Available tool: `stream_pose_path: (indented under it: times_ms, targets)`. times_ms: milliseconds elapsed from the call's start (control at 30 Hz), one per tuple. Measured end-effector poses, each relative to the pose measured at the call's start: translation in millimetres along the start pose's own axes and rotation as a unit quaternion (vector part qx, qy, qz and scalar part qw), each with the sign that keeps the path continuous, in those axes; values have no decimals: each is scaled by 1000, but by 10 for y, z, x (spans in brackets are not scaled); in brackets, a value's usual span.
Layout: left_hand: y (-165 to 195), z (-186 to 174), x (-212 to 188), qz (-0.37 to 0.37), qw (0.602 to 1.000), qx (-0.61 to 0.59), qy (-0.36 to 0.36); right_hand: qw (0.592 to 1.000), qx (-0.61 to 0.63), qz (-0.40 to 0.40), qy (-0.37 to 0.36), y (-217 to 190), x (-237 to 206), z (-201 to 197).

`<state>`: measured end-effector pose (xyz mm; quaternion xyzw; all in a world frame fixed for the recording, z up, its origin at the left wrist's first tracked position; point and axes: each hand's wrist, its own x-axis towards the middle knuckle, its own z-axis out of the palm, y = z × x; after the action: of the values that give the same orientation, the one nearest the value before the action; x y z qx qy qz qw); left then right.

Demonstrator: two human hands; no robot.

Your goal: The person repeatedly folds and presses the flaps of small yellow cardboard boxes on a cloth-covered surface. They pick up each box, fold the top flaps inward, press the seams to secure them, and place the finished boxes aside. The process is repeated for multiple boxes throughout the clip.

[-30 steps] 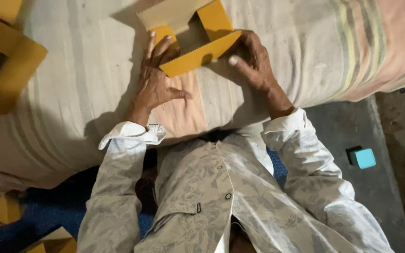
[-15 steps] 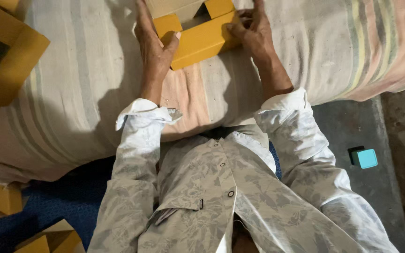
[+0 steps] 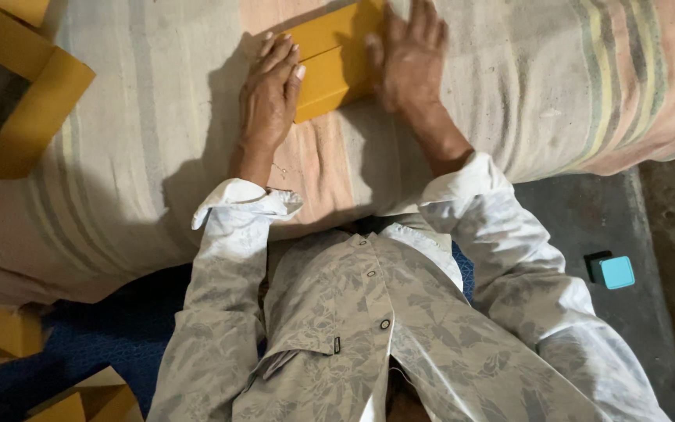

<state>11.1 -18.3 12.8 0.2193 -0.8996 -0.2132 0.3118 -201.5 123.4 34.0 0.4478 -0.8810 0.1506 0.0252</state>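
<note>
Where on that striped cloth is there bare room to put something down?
The striped cloth lies bare between the open yellow box at the far left and the left hand, and again right of the right hand. It is crowded at top centre, where both hands press the flat yellow box.

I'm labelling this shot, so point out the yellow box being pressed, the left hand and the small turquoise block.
yellow box (image 3: 336, 62), head view, on its flat top face.
left hand (image 3: 269, 94), head view, on its back.
turquoise block (image 3: 617, 272), head view, on its top face.
</note>
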Motion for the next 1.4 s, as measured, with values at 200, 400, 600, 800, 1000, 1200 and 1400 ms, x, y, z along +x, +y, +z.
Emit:
stream_pose_path:
  times_ms: [200,400,600,800,1000,1200,1400]
  targets:
    - [47,190,-115,-30,999,33,4,989,-33,-123,-79,-752,83,-23]
    - [-21,326,-109,-134,986,-101,9,983,-89,-112,-115,-441,290,-154]
    - [-153,137,174,-134,978,-137,-84,996,-51,-51,58,-185,244,55]
    - [357,164,410,-148,969,145,-133,997,-18,-65,41,-187,212,16]
    - [635,371,695,-153,965,167,-132,998,-18,-53,9,-186,183,-13]
    - [570,367,769,-171,958,176,-149,987,-121,-104,25,-154,245,114]
    - [406,172,677,-206,953,154,-159,996,-82,-26,-19,-188,373,178]
